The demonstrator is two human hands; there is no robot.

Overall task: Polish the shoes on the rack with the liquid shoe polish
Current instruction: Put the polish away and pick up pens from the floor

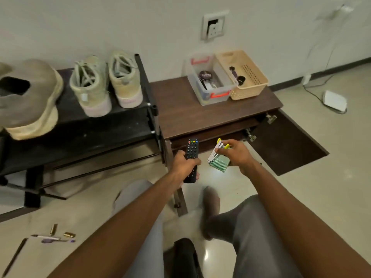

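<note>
Two pale green high-top shoes (pixel 106 81) stand heels toward me on the top shelf of a black shoe rack (pixel 104 129). A larger beige shoe (pixel 30 99) sits at the rack's left end. My left hand (pixel 184 163) grips a black remote control (pixel 191 157) in front of the wooden cabinet. My right hand (pixel 236 153) pinches a stapler with yellow trim (pixel 215 150) together with a small green ribbed packet (pixel 219 163). No polish bottle is clearly visible; a round dark tin (pixel 205 76) lies in the clear box.
A low brown cabinet (pixel 200 109) stands right of the rack, its door (pixel 287 141) swung open. On top sit a clear plastic box (pixel 218 93) with red clips and a beige basket (pixel 251 85). Pens and small brass items (pixel 60 235) lie on the floor at left. My legs are below.
</note>
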